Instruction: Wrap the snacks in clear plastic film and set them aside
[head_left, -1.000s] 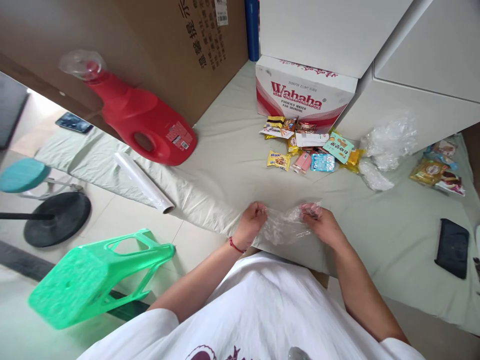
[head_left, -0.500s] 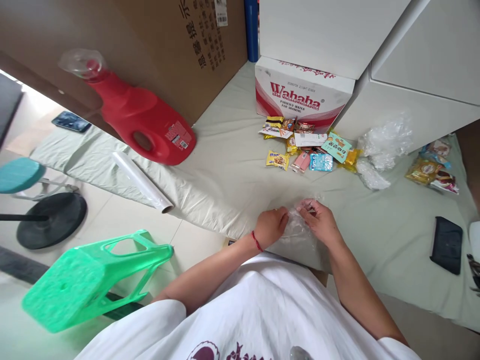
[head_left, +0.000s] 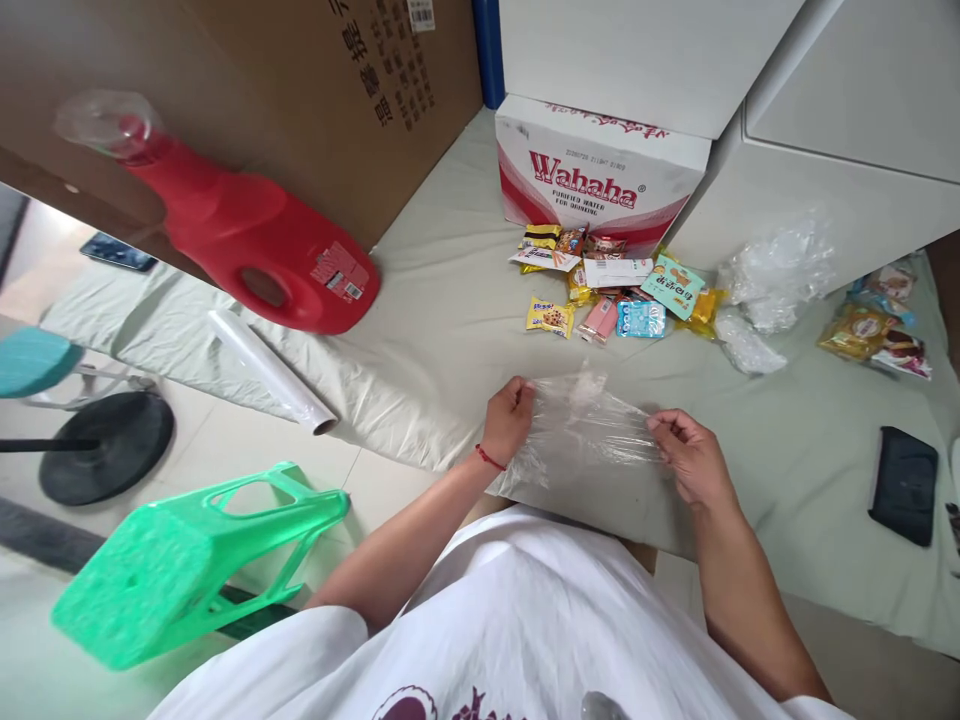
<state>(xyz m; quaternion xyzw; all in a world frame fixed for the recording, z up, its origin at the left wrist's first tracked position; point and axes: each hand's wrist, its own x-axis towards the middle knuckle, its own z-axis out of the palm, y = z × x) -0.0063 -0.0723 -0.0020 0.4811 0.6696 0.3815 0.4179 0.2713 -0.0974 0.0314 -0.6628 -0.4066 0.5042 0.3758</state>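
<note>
Reference landmark: the white-and-red cardboard Wahaha carton (head_left: 592,185), resting on a pale green cloth sheet (head_left: 442,300). All positions are given from the carton, as the wearer faces it.

Workpiece: a thin transparent plastic film (head_left: 592,430), located in front of the carton on the wearer's side. The left hand (head_left: 508,420) pinches one edge between thumb and fingers. The right hand (head_left: 688,455) pinches the opposite side, its grip likewise pressed together at the fingertips. The hands are well apart and straight creases run between them; this separation appears to serve to tension the film and open out its folds. Holding at the margins presumably keeps the middle unobstructed. A crumpled portion hangs beside the left hand.

Surroundings: small multicoloured wrapped snack packets (head_left: 619,272) lie directly before the carton, probably grouped there for easy reach. A crumpled clear plastic bundle (head_left: 784,265) lies to the carton's right. To its left is a red plastic jug with a moulded handle (head_left: 300,255). Farther left and nearer the wearer, a glossy white cylindrical roll (head_left: 274,372) lies on its side.
</note>
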